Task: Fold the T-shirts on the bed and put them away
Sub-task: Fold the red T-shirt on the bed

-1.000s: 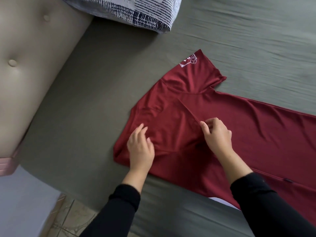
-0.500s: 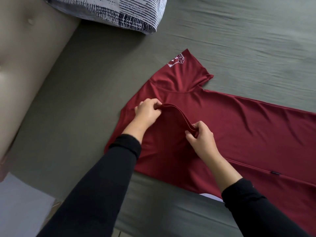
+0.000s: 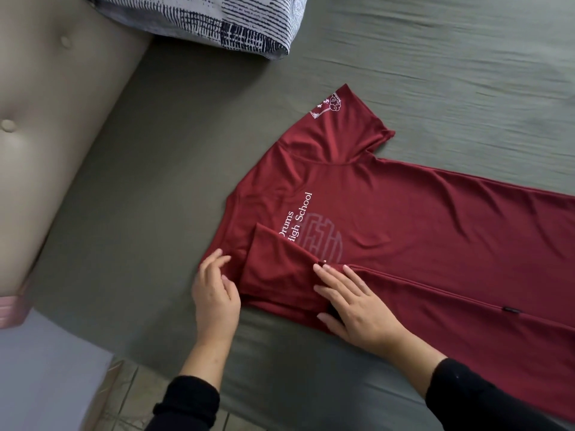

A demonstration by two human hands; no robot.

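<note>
A dark red T-shirt (image 3: 420, 225) lies flat on the grey-green bed sheet (image 3: 186, 150), its body running off to the right. White lettering and a round emblem show on it. The near sleeve (image 3: 277, 269) is folded back over the shirt near its front edge. My left hand (image 3: 214, 293) rests at the shirt's left corner with relaxed fingers touching the cloth. My right hand (image 3: 351, 300) lies flat with spread fingers on the folded sleeve and the long fold line. The far sleeve (image 3: 342, 126) with a white print points away from me.
A padded beige headboard (image 3: 46, 150) runs along the left. A black-and-white patterned pillow (image 3: 217, 20) lies at the top. The bed's near edge drops to a tiled floor (image 3: 124, 399) at the bottom left.
Both hands let go of the raised fold they pinched. The near sleeve now lies folded back, the white lettering is uncovered, and both hands lie flat nearer the shirt's front edge.
</note>
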